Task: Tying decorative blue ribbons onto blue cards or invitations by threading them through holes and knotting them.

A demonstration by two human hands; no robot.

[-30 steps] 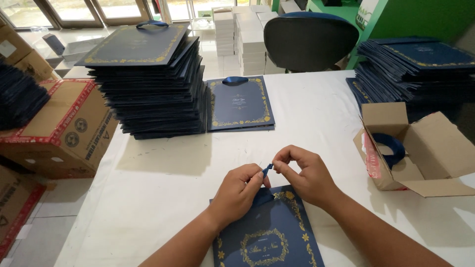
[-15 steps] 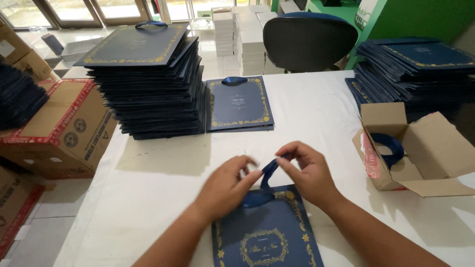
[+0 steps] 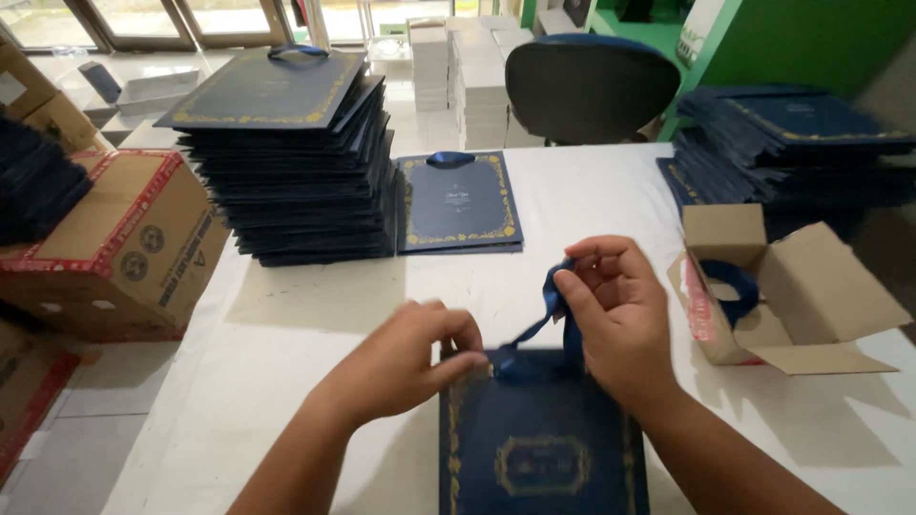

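A flat navy paper bag (image 3: pixel 539 448) with gold border print lies on the white table (image 3: pixel 315 324) right in front of me. A blue ribbon handle (image 3: pixel 553 300) rises from its top edge. My right hand (image 3: pixel 620 315) pinches the ribbon loop and lifts it above the bag. My left hand (image 3: pixel 405 362) presses its fingertips on the bag's top left edge, where the ribbon enters.
A tall stack of finished navy bags (image 3: pixel 291 162) stands at the back left, a single bag (image 3: pixel 458 202) beside it. More bags (image 3: pixel 792 143) pile at the right. An open cardboard box (image 3: pixel 782 286) holds a ribbon roll. Cartons (image 3: pixel 105 248) sit left, a chair (image 3: pixel 592 86) behind.
My right hand has pulled the ribbon up and away into a loop. My left hand has dropped from the ribbon to the bag's top edge.
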